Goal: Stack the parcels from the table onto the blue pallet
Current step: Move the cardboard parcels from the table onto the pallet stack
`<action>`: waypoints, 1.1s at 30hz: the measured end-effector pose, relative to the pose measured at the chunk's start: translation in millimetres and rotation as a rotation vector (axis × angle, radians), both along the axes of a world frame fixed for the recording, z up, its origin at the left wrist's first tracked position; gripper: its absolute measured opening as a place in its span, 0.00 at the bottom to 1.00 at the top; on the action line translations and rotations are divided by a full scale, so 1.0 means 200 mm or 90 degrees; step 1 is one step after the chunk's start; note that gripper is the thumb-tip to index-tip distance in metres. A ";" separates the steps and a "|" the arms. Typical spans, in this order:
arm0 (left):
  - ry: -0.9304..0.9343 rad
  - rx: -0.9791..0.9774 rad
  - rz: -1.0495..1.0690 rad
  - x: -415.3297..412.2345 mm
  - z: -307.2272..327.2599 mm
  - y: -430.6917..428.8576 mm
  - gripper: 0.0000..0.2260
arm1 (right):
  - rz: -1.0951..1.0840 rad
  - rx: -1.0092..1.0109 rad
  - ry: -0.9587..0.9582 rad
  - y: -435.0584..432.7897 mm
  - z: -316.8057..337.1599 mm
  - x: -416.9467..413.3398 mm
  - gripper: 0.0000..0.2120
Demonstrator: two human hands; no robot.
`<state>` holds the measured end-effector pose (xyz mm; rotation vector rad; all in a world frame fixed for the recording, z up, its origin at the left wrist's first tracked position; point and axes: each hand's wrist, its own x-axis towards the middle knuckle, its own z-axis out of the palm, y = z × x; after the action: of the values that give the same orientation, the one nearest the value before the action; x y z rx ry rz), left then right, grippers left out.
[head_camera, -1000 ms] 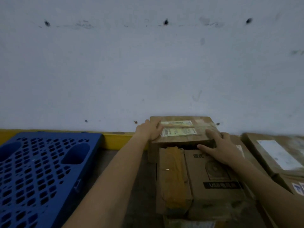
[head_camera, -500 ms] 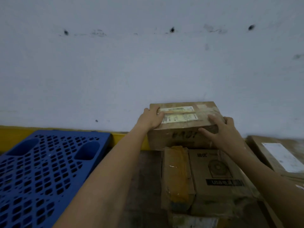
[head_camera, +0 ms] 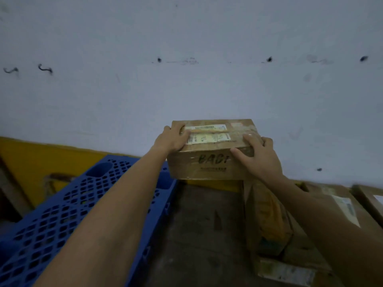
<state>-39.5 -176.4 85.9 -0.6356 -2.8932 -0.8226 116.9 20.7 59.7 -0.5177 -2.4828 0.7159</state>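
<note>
While both hands clasp it, the cardboard parcel (head_camera: 209, 154) hangs in the air in front of the pale wall (head_camera: 186, 90), above the gap between the blue pallet (head_camera: 62, 214) on the left and the bench (head_camera: 199, 228) with the other parcels on the right. The left hand (head_camera: 173, 138) is curled over the parcel's upper left corner, its fingers wrapped onto the top face next to the white shipping label (head_camera: 209, 134). The right hand (head_camera: 258, 156) is pressed against the right end, thumb on the front face and fingers bent over the top edge, so the parcel is squeezed between the two palms.

Judging by its straight edges and flat faces, the parcel is stiff and keeps its shape under that squeeze. The glossy tape across the top and front could be slick, so the bare cardboard at the ends looks like the safer place to grip. How heavy it is cannot be read here; the outstretched arms suggest something moderate at most. A hand under the bottom edge would give better support for lowering it.

On the bench, a taped parcel (head_camera: 267, 216) stands just below the right forearm, with more parcels (head_camera: 342, 206) beside it further right. No parcel shows on the visible part of the pallet, so the stacking appears to be at its start.
</note>
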 end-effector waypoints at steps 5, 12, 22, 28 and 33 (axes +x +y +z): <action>0.002 -0.011 0.038 -0.13 -0.02 -0.45 0.23 | 0.047 -0.022 -0.009 -0.40 -0.02 -0.18 0.32; -0.007 -0.035 0.057 -0.44 -0.09 -1.11 0.23 | 0.056 -0.047 -0.038 -1.06 -0.10 -0.48 0.32; -0.060 0.004 0.009 -0.91 -0.32 -1.65 0.22 | 0.001 -0.109 -0.012 -1.69 -0.31 -0.90 0.28; -0.101 0.014 -0.040 -1.14 -0.44 -1.66 0.23 | -0.025 -0.128 -0.057 -1.76 -0.43 -1.09 0.30; -0.088 0.013 -0.041 -1.30 -0.53 -1.60 0.21 | -0.081 -0.098 -0.088 -1.75 -0.47 -1.22 0.31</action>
<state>-298.8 -496.5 -19.4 -0.7014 -2.9973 -0.9387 -127.3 -328.7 -35.0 -0.7996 -2.5048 0.8504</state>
